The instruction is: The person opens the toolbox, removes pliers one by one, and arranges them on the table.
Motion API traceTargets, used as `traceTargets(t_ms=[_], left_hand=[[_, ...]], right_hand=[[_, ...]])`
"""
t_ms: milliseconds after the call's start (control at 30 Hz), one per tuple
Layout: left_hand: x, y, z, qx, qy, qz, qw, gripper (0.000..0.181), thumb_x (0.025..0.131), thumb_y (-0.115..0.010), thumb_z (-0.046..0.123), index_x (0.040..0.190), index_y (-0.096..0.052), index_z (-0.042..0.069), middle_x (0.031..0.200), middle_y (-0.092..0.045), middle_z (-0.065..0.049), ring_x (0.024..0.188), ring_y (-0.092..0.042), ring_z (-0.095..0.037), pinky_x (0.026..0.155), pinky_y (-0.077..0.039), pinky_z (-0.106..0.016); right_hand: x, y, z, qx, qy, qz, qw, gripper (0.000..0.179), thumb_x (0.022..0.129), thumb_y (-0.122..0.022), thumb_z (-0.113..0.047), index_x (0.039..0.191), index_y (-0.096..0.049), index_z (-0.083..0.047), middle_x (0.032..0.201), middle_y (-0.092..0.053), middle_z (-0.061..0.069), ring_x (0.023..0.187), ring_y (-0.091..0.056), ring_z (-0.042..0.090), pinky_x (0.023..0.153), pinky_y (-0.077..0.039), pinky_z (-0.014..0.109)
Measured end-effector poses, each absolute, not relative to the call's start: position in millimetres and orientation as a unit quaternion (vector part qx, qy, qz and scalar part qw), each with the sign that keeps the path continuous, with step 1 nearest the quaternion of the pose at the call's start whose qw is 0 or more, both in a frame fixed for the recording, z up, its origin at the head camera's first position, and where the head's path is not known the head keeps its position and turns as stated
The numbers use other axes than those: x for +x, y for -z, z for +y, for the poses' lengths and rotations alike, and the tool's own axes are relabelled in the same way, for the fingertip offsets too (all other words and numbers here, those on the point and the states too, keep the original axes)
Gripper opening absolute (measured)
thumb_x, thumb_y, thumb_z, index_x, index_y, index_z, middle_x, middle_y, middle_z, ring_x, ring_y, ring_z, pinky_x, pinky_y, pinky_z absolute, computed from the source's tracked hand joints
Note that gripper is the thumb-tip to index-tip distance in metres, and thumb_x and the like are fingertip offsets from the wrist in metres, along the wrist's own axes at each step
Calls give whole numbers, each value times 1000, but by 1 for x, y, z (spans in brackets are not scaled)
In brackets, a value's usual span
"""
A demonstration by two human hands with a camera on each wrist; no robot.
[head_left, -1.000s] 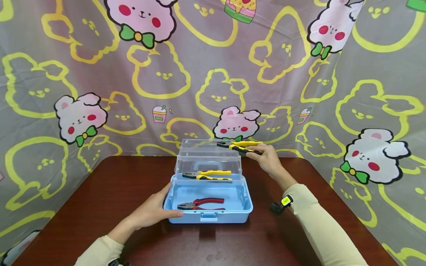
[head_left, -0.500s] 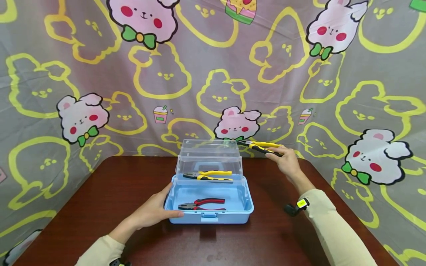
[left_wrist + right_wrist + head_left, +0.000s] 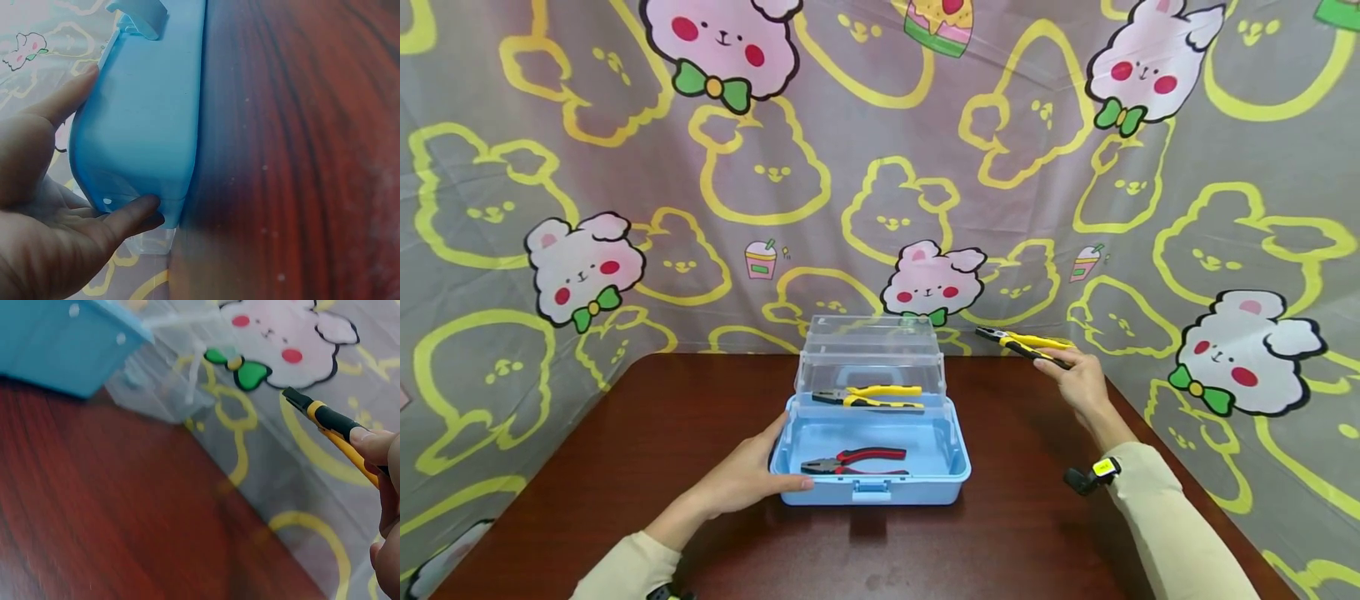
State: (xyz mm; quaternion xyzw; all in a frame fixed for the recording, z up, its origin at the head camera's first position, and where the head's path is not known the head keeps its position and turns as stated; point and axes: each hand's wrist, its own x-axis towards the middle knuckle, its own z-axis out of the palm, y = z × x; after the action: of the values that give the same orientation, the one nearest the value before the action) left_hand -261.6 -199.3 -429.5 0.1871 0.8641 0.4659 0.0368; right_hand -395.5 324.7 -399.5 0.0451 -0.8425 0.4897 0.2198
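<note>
My right grip (image 3: 1084, 385) is closed round the handles of a black-and-yellow pair of pliers (image 3: 1026, 350), thumb against them, the nose pointing leftward. I hold this pair in the air to the right of the blue toolbox (image 3: 921, 493), well apart from it, towards the far side of the bench (image 3: 1000, 533). My left grip (image 3: 748, 477) is spread just wide enough to hold the toolbox's left front corner, thumb along the front rim, fingers against the end wall. The toolbox sits upright, its clear upper tiers (image 3: 872, 340) raised at the back. Inside, red-and-black pliers (image 3: 850, 456) lie near the front wall; a yellow-handled pair (image 3: 883, 389) lies farther back, among the clear tiers, its exact level hard to tell. A cartoon-rabbit curtain (image 3: 850, 275) hangs behind.
</note>
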Motion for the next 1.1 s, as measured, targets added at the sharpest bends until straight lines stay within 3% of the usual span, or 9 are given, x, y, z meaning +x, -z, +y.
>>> traceTargets(t_ms=[100, 367, 533, 767, 1100], left_hand=[[-262, 431, -200, 198, -471, 859, 33, 117, 84, -88, 38, 166, -12, 5, 151, -48, -20, 125, -55, -31, 103, -43, -53], [-263, 429, -199, 202, -459, 865, 29, 119, 83, -88, 39, 166, -10, 4, 151, -48, -20, 125, -54, -31, 103, -42, -53], [-263, 429, -200, 201, -473, 857, 38, 117, 84, -88, 37, 166, -10, 4, 149, -50, -21, 123, -57, -30, 101, -44, -51], [-262, 429, -199, 205, -479, 853, 39, 115, 85, -88, 36, 166, -11, 4, 149, -51, -21, 121, -59, -30, 101, -46, -51], [-263, 431, -201, 202, -475, 856, 40, 115, 85, -88, 36, 166, -13, 5, 148, -52, -21, 119, -59, -29, 100, -46, -51]], right_hand=[[-398, 408, 333, 28, -483, -849, 213, 35, 95, -77, -10, 124, -71, 8, 136, -59, 28, 141, -40, 42, 113, -32, 54], [-400, 425, 353, -3, -479, -857, 192, 38, 97, -76, -15, 128, -70, 7, 144, -53, 28, 141, -38, 46, 111, -33, 58], [-402, 437, 359, -2, -474, -863, 176, 38, 98, -75, -15, 128, -70, 7, 145, -52, 29, 141, -37, 47, 110, -33, 59], [-403, 454, 360, -55, -464, -871, 154, 39, 99, -74, -19, 130, -70, 3, 141, -55, 29, 133, -46, 48, 105, -40, 58], [-407, 460, 361, -86, -444, -880, 144, 44, 97, -76, -21, 132, -68, 4, 141, -55, 31, 134, -44, 49, 106, -39, 58]])
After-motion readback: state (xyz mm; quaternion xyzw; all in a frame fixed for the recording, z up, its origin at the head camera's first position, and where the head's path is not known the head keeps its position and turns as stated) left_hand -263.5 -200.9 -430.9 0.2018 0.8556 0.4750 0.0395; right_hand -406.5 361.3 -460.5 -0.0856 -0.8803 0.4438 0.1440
